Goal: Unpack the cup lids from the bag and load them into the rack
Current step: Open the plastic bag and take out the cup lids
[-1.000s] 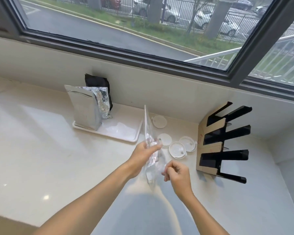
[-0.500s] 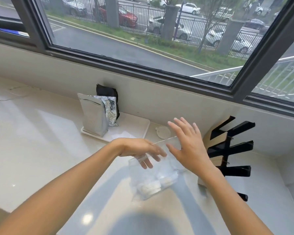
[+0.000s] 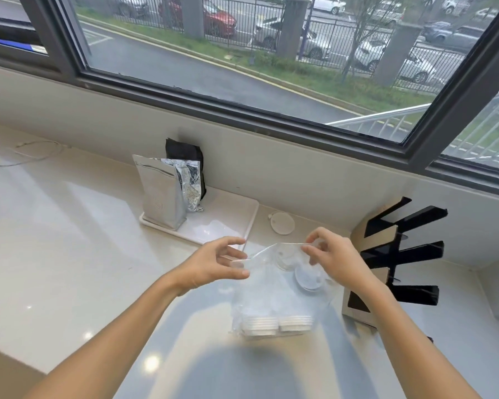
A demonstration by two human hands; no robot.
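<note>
In the head view, a clear, crinkled plastic bag [image 3: 280, 289] is held upright above a glossy pale stone counter [image 3: 69, 254]. Its top edge is pinched at the left corner between the thumb and fingers of the left hand [image 3: 213, 262], and at the right corner by the curled fingers of the right hand [image 3: 333, 259], so that the mouth is stretched between them. Two short stacks of round white ridged cup lids [image 3: 275, 323] are seen lying side by side at the bottom of the bag. Behind the thin film, further round lids [image 3: 308, 279] are visible; whether they are inside the bag or on the counter behind it cannot be told through the plastic. One flat white lid [image 3: 283, 223] is seen alone on the counter near the wall. To the right, a rack [image 3: 398, 257] of pale board with black slanted slot arms is stood against the wall, just beside the right forearm. On the left, a white rectangular tray [image 3: 228, 223] is occupied by a matt silver foil pouch [image 3: 160, 194], a crumpled foil bag [image 3: 190, 185] and a black pouch [image 3: 185, 152].
</note>
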